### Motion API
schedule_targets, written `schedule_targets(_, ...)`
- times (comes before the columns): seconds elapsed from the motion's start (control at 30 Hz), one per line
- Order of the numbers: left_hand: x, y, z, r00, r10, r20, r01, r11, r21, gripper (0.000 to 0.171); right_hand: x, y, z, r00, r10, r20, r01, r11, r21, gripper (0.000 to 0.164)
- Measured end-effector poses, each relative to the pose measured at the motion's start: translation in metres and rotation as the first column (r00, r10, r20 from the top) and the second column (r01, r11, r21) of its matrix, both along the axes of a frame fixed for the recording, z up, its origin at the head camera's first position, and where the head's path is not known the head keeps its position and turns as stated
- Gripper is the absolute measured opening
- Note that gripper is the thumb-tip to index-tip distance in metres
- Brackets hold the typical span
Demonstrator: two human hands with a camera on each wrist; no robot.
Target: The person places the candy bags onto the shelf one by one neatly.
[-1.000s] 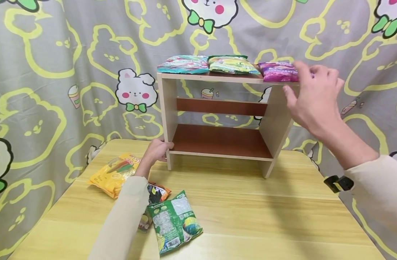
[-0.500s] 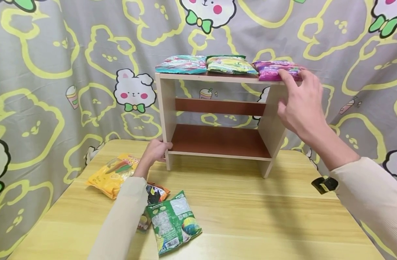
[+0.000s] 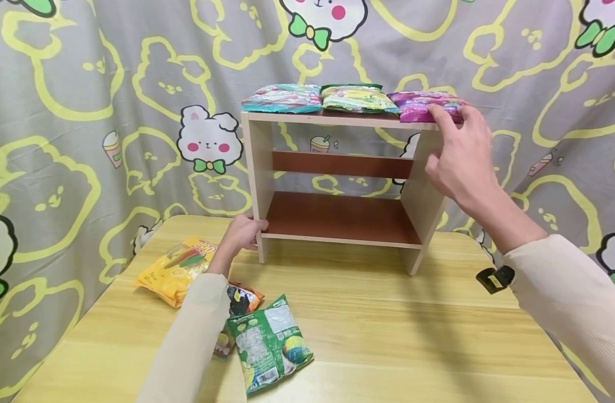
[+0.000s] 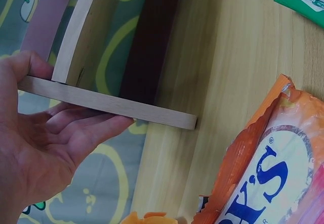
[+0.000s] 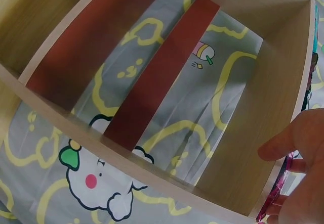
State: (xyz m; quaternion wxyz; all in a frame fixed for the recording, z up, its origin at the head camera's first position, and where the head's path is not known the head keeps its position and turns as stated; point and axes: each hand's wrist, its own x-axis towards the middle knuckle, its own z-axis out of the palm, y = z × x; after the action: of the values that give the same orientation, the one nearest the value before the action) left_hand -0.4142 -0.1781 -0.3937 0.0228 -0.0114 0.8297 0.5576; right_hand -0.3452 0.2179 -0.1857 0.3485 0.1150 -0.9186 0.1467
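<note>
A small wooden shelf unit (image 3: 340,215) with brown boards stands on the table. My left hand (image 3: 244,231) grips the lower part of its left side panel; the left wrist view shows the thumb on one face and the fingers (image 4: 81,133) on the other. On the top board, at the right end, lies a purple snack packet (image 3: 413,105). My right hand (image 3: 466,157) rests its fingertips on that packet, with the thumb lower, by the board's front edge. Beside it lie a yellow-green packet (image 3: 358,99) and a teal packet (image 3: 282,99).
On the table (image 3: 368,341), to the left, lie a yellow packet (image 3: 178,268), an orange-and-black packet (image 3: 244,299) and a green packet (image 3: 271,344). A small packet (image 3: 223,344) is partly hidden by the left sleeve. A patterned curtain (image 3: 151,84) hangs behind the shelf unit.
My right hand has moved left onto the purple packet, which has shifted slightly left and back on the top board. The left hand keeps its place on the side panel.
</note>
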Motion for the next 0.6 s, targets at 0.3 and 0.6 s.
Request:
schedule_targets(0.3,0.0008,-0.0007,-0.0006,1.0,0.007,-0.017,-0.008,1.0,-0.012,0.043,-0.0055,-0.0052,0.0003,1.0,0.015,-0.015,-0.016,0.998,-0.063,0.072)
schedule_targets(0.6,0.0002,-0.0008,-0.0013,1.0,-0.002,-0.014,0.002,1.0,-0.003,0.044,-0.0059,-0.0062,-0.0043,0.999,0.024,-0.032,-0.027,0.995,-0.092,0.072)
